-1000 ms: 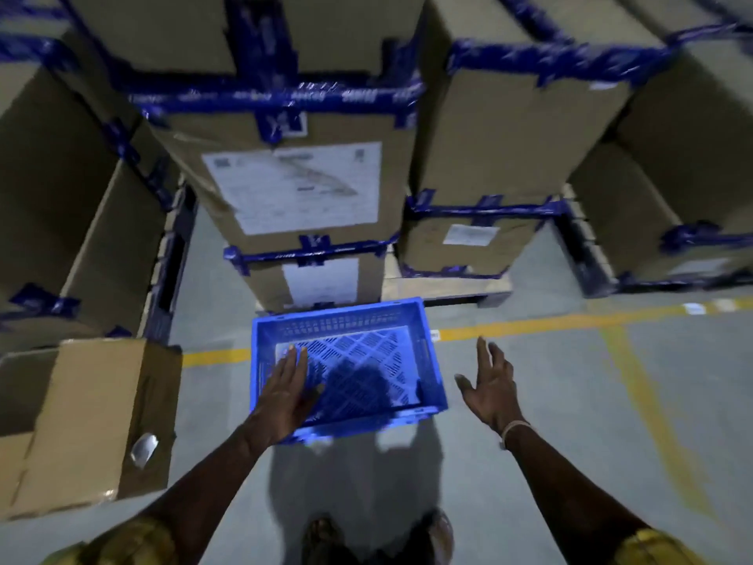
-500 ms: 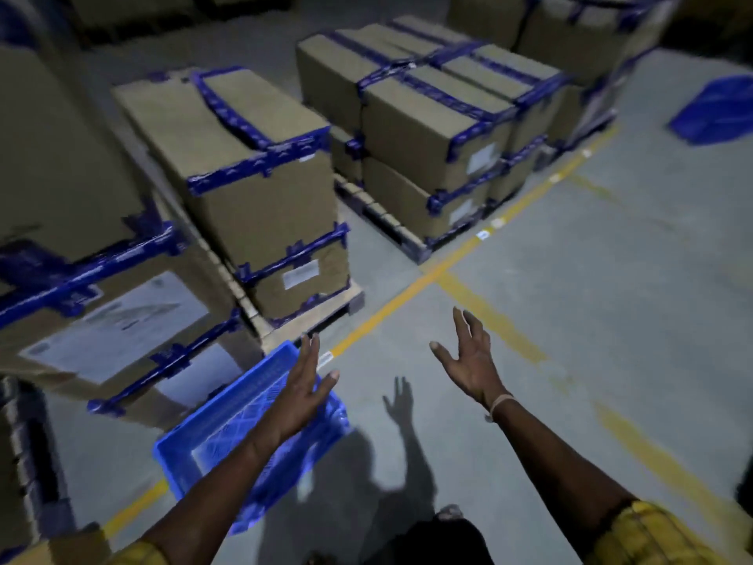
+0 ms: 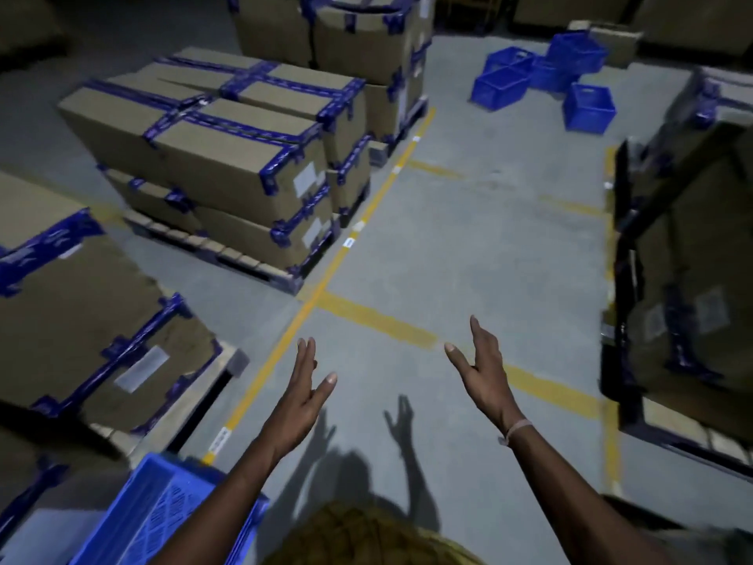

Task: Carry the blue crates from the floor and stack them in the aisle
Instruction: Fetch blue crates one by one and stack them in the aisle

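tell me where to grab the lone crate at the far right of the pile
Judging from here, take the lone crate by its two end walls near the rim. A handle slot shows in the wall facing the camera. It stands upright and apart from the pile, so both open hands could come from above.

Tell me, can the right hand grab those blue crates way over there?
Probably not from here. The right hand is open over bare floor, and the blue crates sit far down the aisle. Nothing blocks the way; the person must walk closer first.
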`<state>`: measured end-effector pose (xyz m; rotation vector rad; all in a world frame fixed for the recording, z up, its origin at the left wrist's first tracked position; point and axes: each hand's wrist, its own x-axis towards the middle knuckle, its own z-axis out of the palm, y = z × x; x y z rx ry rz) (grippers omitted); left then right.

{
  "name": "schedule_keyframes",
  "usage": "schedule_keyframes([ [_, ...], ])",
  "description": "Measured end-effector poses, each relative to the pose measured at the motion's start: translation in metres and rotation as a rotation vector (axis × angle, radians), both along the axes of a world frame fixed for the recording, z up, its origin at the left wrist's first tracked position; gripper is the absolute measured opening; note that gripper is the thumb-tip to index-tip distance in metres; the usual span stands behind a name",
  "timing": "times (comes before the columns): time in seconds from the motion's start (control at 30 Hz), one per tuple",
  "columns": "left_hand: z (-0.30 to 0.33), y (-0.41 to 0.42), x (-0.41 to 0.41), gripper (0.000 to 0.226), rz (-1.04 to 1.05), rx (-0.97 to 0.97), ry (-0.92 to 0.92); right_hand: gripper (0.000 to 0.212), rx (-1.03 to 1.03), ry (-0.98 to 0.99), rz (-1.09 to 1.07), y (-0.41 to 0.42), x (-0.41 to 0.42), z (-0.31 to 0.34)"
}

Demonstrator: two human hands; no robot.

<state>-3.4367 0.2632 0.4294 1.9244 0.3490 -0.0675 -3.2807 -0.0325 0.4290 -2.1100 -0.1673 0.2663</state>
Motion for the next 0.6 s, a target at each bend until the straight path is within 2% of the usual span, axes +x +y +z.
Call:
schedule_keyframes([
  [0.27, 0.004, -0.025, 0.142, 0.073, -0.134, -0.054, -0.013, 0.079, 0.066, 0.060, -0.154, -0.032, 0.086, 0.002],
  [0.6, -0.026, 0.013, 0.385, 0.078, -0.264, -0.097, -0.004, 0.076, 0.086, 0.123, -0.330, -0.014, 0.260, -0.017],
])
